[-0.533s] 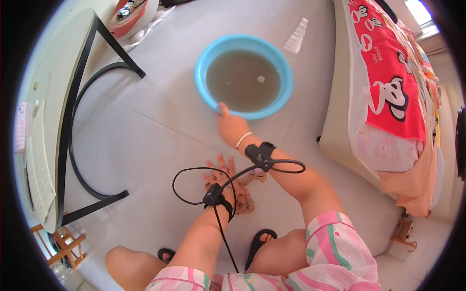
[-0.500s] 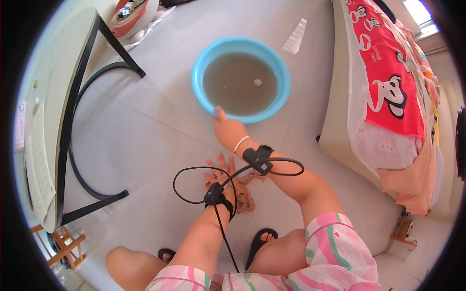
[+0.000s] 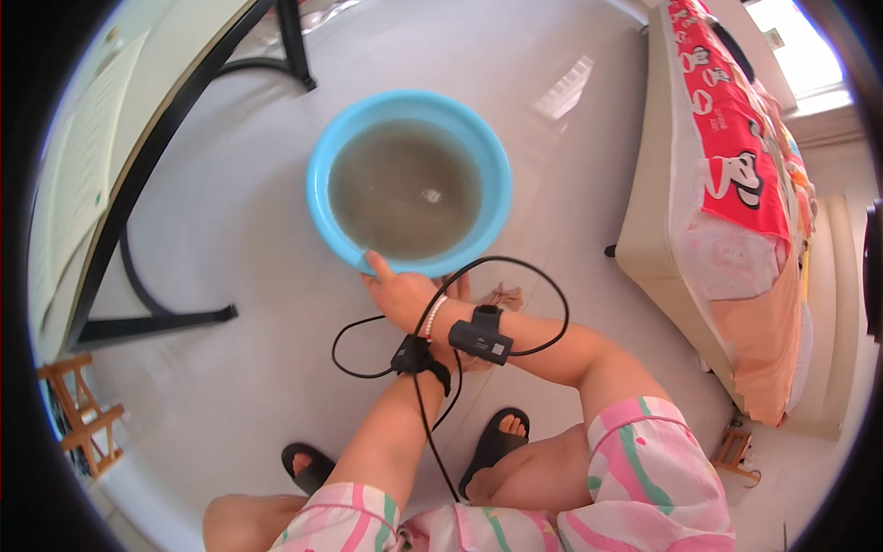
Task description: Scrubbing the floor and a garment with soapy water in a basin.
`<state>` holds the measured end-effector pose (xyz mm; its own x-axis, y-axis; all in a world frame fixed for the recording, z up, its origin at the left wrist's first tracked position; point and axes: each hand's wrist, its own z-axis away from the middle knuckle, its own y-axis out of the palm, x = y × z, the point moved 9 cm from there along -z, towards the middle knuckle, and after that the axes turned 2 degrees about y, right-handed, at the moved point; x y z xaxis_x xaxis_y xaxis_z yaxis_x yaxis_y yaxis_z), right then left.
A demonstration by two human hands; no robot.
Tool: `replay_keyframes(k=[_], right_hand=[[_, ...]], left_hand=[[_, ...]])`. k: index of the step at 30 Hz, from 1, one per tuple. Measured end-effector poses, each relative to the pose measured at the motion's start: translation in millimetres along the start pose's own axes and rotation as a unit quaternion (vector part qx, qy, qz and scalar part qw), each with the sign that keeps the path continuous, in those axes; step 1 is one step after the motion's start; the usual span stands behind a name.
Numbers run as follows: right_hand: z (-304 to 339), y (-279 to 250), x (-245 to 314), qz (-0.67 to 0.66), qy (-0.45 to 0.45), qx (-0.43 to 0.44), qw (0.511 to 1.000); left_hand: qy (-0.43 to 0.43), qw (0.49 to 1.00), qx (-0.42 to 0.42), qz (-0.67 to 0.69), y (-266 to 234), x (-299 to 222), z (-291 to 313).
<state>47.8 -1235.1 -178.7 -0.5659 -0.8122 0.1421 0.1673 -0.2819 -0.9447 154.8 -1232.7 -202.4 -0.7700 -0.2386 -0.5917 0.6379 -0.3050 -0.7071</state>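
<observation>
A light blue basin (image 3: 501,179) of murky, brownish water stands on the floor ahead of me. My right hand (image 3: 403,299) is closed on its near rim, the thumb lying over the edge. My left hand (image 3: 459,288) reaches under my right wrist, which hides most of it. Its few visible fingers stretch toward the basin, beside a crumpled beige cloth (image 3: 503,296) on the floor. The palm and part of the cloth are out of sight. Both wrists wear black strapped devices, and a black cable (image 3: 563,304) loops over them.
On the left is a table (image 3: 87,175) with black metal legs (image 3: 170,322). A bed (image 3: 653,202) with a red printed cover (image 3: 740,170) stands along the right. Small wooden racks (image 3: 83,414) sit at the lower left and right. My feet wear black sandals (image 3: 497,451).
The basin has come nearer and to the left, with my right hand on its rim. My left hand has moved forward under my right wrist, and the view has shifted.
</observation>
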Motion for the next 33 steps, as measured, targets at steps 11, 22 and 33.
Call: replay_keyframes(k=[11, 22, 33], right_hand=[[15, -9, 22, 0.085, -0.033, -0.017, 0.996], [26, -17, 12, 0.068, 0.005, 0.005, 0.998], [40, 6, 8, 0.096, -0.03, 0.06, 0.993]], left_hand=[[0.073, 0.993, -0.066, 0.058, 112, 30, 52], [0.068, 0.992, -0.074, 0.076, 104, 23, 42], [0.068, 0.989, -0.1, 0.086, 102, 10, 10]])
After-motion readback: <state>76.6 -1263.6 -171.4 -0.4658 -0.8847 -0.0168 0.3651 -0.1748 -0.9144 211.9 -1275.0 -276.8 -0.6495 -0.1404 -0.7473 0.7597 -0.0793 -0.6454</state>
